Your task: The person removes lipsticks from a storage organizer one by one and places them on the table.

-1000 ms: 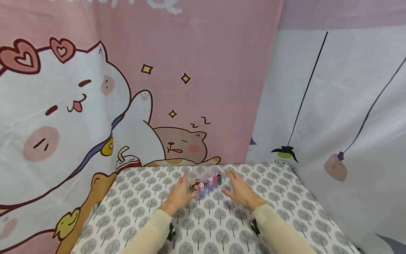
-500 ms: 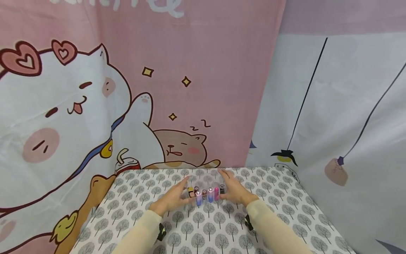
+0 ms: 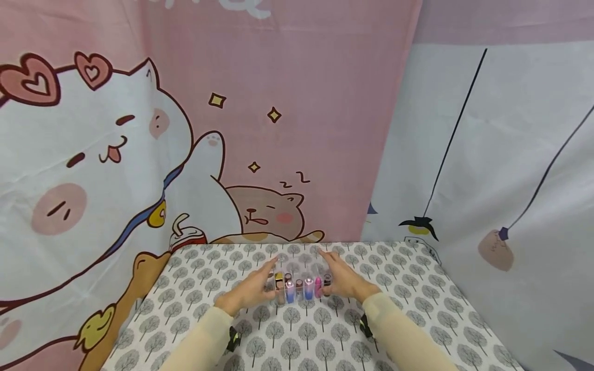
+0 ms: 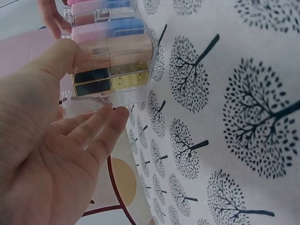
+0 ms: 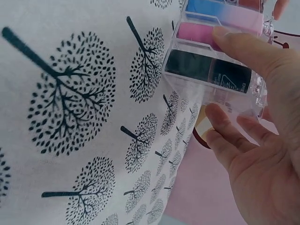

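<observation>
While the clear box (image 5: 213, 99) stands on the tree-print cloth (image 3: 306, 335), the left hand (image 3: 249, 290) and the right hand (image 3: 345, 278) grip its opposite ends, each thumb in front, fingers parted around the side. Its black tube (image 5: 208, 70) bears pale print too small to read. Behind, the backdrop (image 3: 325, 103) shows two Zs (image 3: 302, 177) and cropped white lettering (image 3: 248, 6).

Tubes (image 3: 309, 289) in case (image 3: 300, 265) before backdrop (image 3: 325, 129)

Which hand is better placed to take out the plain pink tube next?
Probably the right hand: its thumb lies over the plain pink tube. The left hand is at the other end of the clear case, by the black-and-gold tube.
</observation>
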Available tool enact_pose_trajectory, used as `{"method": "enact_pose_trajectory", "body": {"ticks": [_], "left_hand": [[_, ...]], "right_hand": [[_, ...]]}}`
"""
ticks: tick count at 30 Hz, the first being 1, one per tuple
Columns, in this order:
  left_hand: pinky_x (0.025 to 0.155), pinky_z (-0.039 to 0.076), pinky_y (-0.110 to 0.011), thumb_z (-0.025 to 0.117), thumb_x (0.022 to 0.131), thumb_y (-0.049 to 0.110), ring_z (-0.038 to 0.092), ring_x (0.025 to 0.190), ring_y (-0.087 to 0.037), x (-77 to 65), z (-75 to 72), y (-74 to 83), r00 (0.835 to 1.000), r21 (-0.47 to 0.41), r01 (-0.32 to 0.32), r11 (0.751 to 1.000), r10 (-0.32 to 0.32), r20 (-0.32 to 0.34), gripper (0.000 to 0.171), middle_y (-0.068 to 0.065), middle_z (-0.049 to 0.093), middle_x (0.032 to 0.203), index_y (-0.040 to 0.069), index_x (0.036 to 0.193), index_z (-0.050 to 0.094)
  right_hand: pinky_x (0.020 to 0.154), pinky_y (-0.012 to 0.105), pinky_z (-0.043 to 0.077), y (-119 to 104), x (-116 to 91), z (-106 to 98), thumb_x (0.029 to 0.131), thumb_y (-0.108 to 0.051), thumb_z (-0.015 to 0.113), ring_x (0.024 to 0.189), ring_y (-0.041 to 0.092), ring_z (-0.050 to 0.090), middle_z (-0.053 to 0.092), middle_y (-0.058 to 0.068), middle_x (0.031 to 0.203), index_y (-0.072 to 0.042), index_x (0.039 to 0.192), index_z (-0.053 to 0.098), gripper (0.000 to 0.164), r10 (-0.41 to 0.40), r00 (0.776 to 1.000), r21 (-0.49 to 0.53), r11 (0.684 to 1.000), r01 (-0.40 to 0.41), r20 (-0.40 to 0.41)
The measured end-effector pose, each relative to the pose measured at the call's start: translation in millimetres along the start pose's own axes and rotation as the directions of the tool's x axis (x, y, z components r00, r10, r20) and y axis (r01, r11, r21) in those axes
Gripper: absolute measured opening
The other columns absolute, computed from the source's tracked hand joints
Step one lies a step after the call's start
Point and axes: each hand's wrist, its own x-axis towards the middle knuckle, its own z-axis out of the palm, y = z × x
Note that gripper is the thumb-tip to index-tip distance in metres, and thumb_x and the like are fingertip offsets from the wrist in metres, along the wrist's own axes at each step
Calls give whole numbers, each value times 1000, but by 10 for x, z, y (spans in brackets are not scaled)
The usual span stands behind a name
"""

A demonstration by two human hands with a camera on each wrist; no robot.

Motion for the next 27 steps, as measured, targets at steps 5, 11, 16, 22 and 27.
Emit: {"method": "enact_pose_trajectory", "body": {"ticks": [5,11,16,22,27], "left_hand": [[127,59,-64,86,102,13,70,146,-49,-21,-3,10,1000,21,4,1000,-4,16,108,-28,44,184,8,187,19],[134,49,-72,88,100,18,52,164,-54,-79,-26,19,999,18,41,999,-42,33,111,-23,41,187,13,187,19],[125,61,-64,89,100,20,56,161,-52,-119,-16,46,998,39,43,998,-44,41,111,-20,44,186,13,187,21],[112,69,-58,89,101,24,66,153,-46,-159,-8,85,997,57,51,997,-54,52,109,-20,46,185,15,187,23],[107,70,-56,89,99,22,70,148,-41,-184,8,106,997,50,46,998,-49,58,110,-20,47,185,17,187,23]], "right_hand": [[131,74,50,-16,-66,-28,83,-28,108,162,58,51,26,37,187,-14,185,29,130,8,1000,-4,1000,-8,6],[110,56,70,-30,-123,-29,83,-31,108,111,24,74,48,24,176,-14,184,32,127,-21,1000,-35,999,21,17],[104,56,72,-59,-227,-24,81,-30,109,105,16,69,53,22,170,-15,184,32,129,-18,1000,-18,1000,18,18],[112,59,68,-81,-335,-4,84,-33,107,115,23,69,55,20,165,-14,184,31,127,-21,1000,-16,1000,22,15],[115,60,67,-97,-405,-17,85,-36,106,121,26,68,57,22,163,-14,185,30,127,-31,999,-39,999,31,9]]}}
